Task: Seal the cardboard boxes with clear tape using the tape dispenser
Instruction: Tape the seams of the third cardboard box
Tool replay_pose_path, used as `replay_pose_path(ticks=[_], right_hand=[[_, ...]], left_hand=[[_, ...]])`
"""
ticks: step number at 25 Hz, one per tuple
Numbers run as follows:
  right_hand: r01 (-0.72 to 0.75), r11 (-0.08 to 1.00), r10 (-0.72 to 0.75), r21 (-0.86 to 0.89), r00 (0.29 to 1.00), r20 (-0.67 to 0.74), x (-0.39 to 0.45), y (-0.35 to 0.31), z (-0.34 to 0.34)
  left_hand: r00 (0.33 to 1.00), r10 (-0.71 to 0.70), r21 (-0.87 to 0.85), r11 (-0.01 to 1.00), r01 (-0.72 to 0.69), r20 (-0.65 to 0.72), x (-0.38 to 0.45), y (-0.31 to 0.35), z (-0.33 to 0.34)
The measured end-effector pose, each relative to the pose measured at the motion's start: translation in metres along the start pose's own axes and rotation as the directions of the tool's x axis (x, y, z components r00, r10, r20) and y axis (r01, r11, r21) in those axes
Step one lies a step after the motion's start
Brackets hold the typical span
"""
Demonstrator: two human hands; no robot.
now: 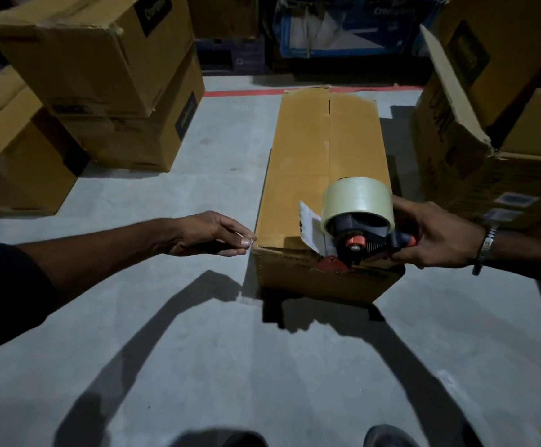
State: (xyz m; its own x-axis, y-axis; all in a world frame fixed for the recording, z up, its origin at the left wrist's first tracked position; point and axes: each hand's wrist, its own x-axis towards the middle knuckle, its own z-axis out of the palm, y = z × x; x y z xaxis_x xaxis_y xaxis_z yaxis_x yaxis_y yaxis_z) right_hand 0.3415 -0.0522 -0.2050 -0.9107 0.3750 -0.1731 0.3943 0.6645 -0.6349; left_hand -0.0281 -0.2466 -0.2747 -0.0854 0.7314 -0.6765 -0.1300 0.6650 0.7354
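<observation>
A long brown cardboard box (308, 162) lies on the grey floor in front of me, its top flaps closed along a centre seam. My right hand (436, 235) grips the handle of a black and orange tape dispenser (359, 240) carrying a roll of clear tape (358, 201). The dispenser's red front rests on the box's near top edge. My left hand (217, 235) touches the box's near left corner, thumb and fingers pinched together there. Whether it pinches a tape end I cannot tell.
Stacked cardboard boxes (101, 75) stand at the left, more boxes (488, 130) at the right, one with a torn flap. A blue carton (343, 30) sits at the back behind a red floor line (243, 91). My shoes (388, 437) show at the bottom.
</observation>
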Motion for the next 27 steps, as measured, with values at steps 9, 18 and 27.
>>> replay_pose_path(ticks=[9, 18, 27], right_hand=[[-0.033, 0.999, 0.033, 0.006, 0.998, 0.045, 0.006, -0.001, 0.006], [-0.102, 0.995, 0.101, 0.014, 0.992, 0.082, 0.011, 0.0, 0.006], [-0.082, 0.996, 0.09, -0.047, 0.975, 0.203, 0.02, -0.002, -0.002]], left_hand=[[0.999, 0.029, 0.078, 0.997, -0.027, -0.019, 0.009, -0.009, -0.003], [0.974, 0.217, 0.55, 0.822, -0.147, -0.063, 0.013, 0.012, -0.036], [0.582, 0.535, 0.776, -0.549, -0.312, 0.612, 0.025, -0.018, 0.022]])
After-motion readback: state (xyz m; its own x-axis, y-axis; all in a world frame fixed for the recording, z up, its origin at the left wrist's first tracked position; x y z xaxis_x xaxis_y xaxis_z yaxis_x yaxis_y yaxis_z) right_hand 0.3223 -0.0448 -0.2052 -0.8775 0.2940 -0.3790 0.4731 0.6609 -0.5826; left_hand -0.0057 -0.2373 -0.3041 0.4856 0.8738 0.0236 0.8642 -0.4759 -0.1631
